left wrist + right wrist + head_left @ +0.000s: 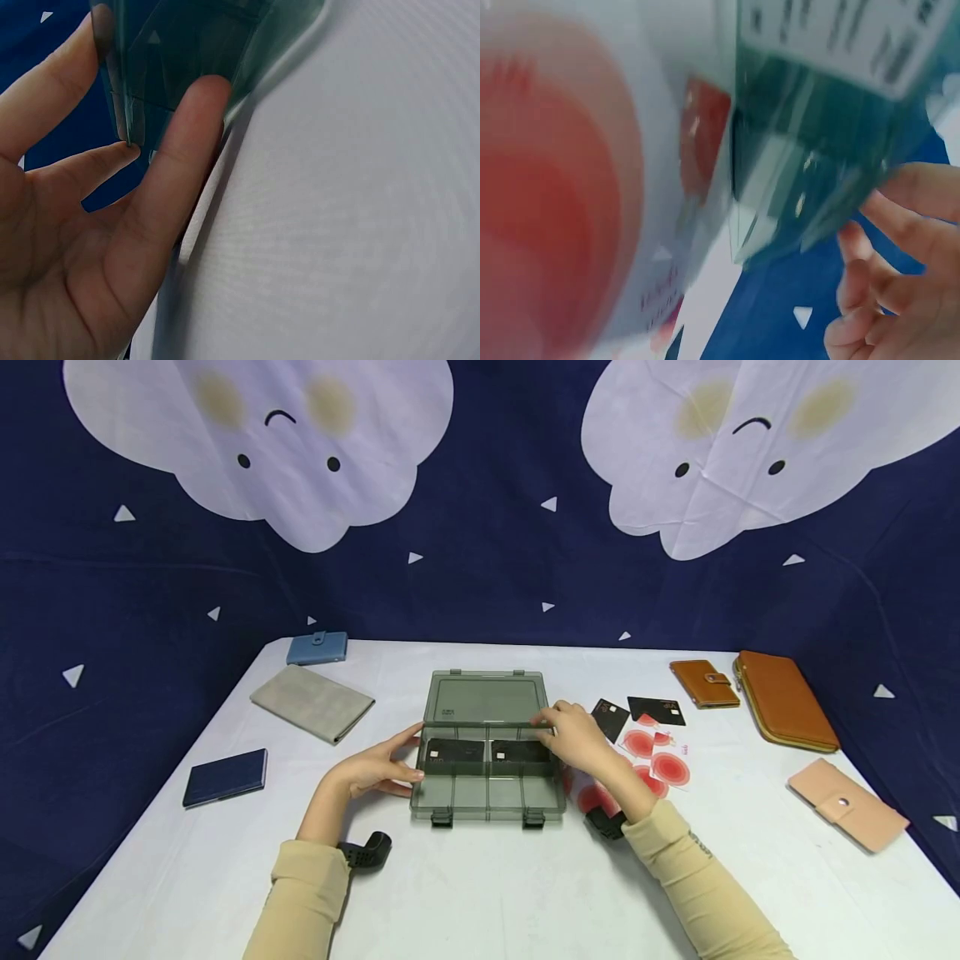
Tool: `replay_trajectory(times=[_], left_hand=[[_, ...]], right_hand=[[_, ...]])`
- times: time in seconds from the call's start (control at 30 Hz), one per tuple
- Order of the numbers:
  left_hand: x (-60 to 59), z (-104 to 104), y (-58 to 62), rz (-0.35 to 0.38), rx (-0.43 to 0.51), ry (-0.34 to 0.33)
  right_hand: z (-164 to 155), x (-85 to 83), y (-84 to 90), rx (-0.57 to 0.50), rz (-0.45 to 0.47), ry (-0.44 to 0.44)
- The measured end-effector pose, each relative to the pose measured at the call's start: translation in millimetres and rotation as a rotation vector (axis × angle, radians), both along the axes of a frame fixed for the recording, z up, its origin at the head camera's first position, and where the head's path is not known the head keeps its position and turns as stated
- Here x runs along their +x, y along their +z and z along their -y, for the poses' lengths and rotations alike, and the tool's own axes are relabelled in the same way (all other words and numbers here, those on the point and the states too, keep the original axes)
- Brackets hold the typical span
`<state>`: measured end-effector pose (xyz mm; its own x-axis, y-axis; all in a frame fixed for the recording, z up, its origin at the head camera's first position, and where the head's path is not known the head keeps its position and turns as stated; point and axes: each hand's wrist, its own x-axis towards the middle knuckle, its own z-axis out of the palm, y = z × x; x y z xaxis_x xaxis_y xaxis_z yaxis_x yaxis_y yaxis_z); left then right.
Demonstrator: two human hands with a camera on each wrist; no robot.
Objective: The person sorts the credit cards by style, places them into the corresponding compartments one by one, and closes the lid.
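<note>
Nearest me, both sleeves lay over the white bench (pixel 480 893), w/ a black strap piece (pixel 365 852) by my left wrist. My left hand (pixel 372 770) sat at the left side of the smoky clear plastic box (pixel 487 793); grip was loose, fingers mostly straight, thumb and fingertips touching the box's left wall, not wrapped round it. Left wrist view showed the same: fingers (pixel 176 161) laid flat vs. the tinted edge. The box stood mid-bench, just in front of me, latches toward me, its lid (pixel 483 697) tipped open and back. Inside, the near row of compartments showed no contents; two black cards (pixel 487 752) lay side by side in the row behind. My right hand (pixel 576 739) was at the box's right rear corner, about where lid meets base; fingers curled at that edge, but I couldn't tell for sure if the grip actually pinched it; right wrist view was too blurred. Just right of the box, partly under my right forearm, lay white cards w/ red circles (pixel 660 768), then two more black cards (pixel 645 712) a bit farther. Left side: navy wallet (pixel 225 777), then a grey pouch (pixel 311 702), and a blue wallet (pixel 317 647) at the far edge. Right side: pink wallet (pixel 847 804) near, a big tan zip wallet (pixel 783 700) and small tan wallet (pixel 703 682) farther. Behind all, a dark blue cloth w/ white clouds (pixel 480 485).
</note>
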<state>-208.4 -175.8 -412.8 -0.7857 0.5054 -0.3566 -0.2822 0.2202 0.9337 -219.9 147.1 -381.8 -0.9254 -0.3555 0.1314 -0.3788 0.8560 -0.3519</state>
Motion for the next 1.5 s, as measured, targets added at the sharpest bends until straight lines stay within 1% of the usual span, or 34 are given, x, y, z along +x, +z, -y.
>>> replay_trajectory(times=[0.07,0.13,0.2,0.27,0.3,0.33,0.4,0.5,0.6,0.67,0.77,0.83,0.87,0.93,1.0,1.1,1.17,1.2,1.3,1.4,1.43,1.5], left_hand=[[-0.1,0,-0.1,0.001,0.001,0.000],[-0.3,0,-0.5,-0.001,0.000,0.001],[-0.5,1,-0.9,-0.002,-0.004,0.002],[-0.8,1,-1.2,-0.003,-0.009,0.003],[-1.0,1,-1.3,-0.003,-0.011,0.004],[-1.1,1,-1.5,-0.003,-0.013,0.005],[-1.2,1,-1.5,-0.004,-0.015,0.003],[-0.6,1,-1.5,-0.001,-0.014,-0.003],[0.2,1,-1.5,0.001,-0.013,-0.012],[0.2,1,-1.6,0.000,-0.010,-0.016],[0.1,1,-1.7,-0.007,-0.006,-0.016],[0.0,1,-1.8,-0.009,-0.003,-0.017],[0.1,1,-1.8,-0.009,-0.002,-0.016],[-0.1,1,-2.0,-0.009,0.002,-0.018],[-0.1,1,-2.2,-0.006,0.006,-0.018],[-0.2,1,-2.5,-0.003,0.009,-0.015],[-0.3,1,-2.8,-0.004,0.007,-0.014],[-0.3,1,-2.9,-0.005,0.006,-0.014],[-0.6,1,-3.0,-0.010,0.005,-0.018],[-0.6,1,-2.6,-0.010,0.008,-0.022],[-0.5,1,-2.2,-0.010,0.008,-0.022],[-0.4,2,-1.7,-0.009,0.010,-0.021]], right_hand=[[-8,-5.7,2.2,-0.066,0.005,-0.055],[-18,-12.4,4.3,-0.064,0.020,-0.154],[-27,-18.5,6.8,0.016,0.090,-0.264],[-34,-24.1,8.3,0.163,0.196,-0.347],[-37,-26.3,8.7,0.234,0.254,-0.365],[-39,-28.4,9.0,0.289,0.314,-0.370],[-40,-31.6,8.3,0.347,0.406,-0.364],[-39,-34.5,6.1,0.344,0.465,-0.336],[-36,-37.5,4.1,0.301,0.477,-0.305],[-37,-40.3,3.4,0.249,0.470,-0.257],[-42,-47.4,2.7,0.142,0.435,-0.168],[-46,-52.6,1.9,0.089,0.408,-0.152],[-49,-55.1,1.4,0.074,0.398,-0.165],[-53,-59.2,0.4,0.078,0.379,-0.218],[-58,-62.1,-0.4,0.108,0.387,-0.298],[-63,-65.5,-0.8,0.126,0.423,-0.349],[-66,-68.2,-0.9,0.119,0.453,-0.360],[-70,-72.3,-5.1,0.105,0.453,-0.357],[-73,-75.9,-5.8,0.087,0.479,-0.347],[-76,-78.0,-6.2,0.092,0.479,-0.345],[-73,-75.7,-1.9,0.102,0.488,-0.345],[-73,-76.5,-2.2,0.100,0.477,-0.351]])
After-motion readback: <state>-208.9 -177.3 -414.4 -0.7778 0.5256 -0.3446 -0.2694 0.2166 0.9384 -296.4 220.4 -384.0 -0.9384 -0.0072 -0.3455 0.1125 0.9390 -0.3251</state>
